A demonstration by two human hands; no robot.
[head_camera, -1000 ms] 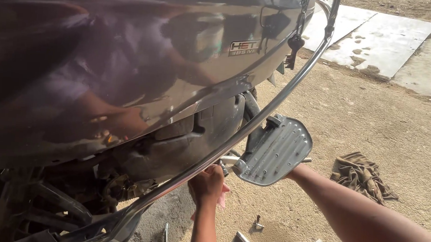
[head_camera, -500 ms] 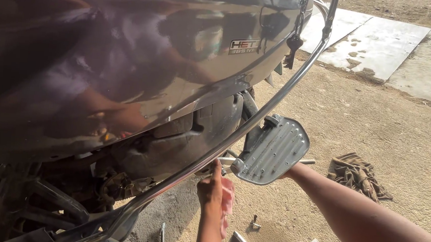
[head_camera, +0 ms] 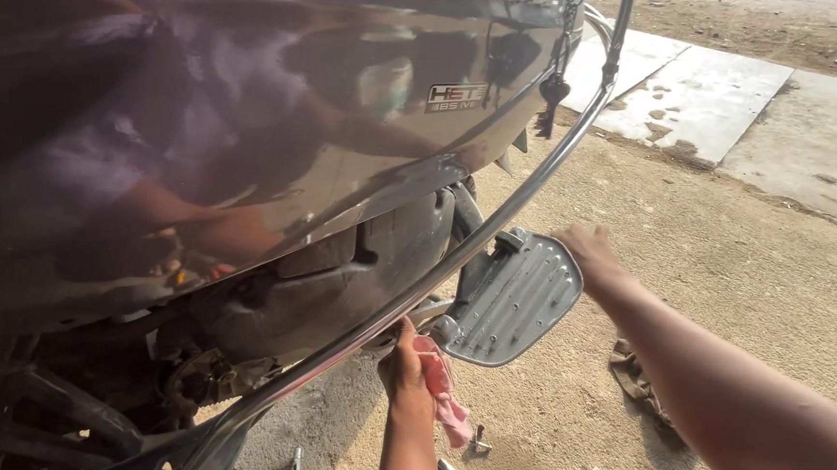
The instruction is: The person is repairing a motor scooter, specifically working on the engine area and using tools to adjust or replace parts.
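The metal footrest (head_camera: 516, 299) on the scooter's chrome guard rail (head_camera: 455, 266) was being fitted. Its outer edge was gripped by the right hand (head_camera: 587, 250); a pink rag (head_camera: 443, 391) was pinched at its pivot by the left hand (head_camera: 405, 370). Tightening the pivot was judged next.

Sandy dirt floor (head_camera: 724, 312), concrete slabs (head_camera: 708, 98) beyond, bright daylight.

The footrest (head_camera: 514, 302) sits between the left hand (head_camera: 404, 365) and right hand (head_camera: 587, 252).
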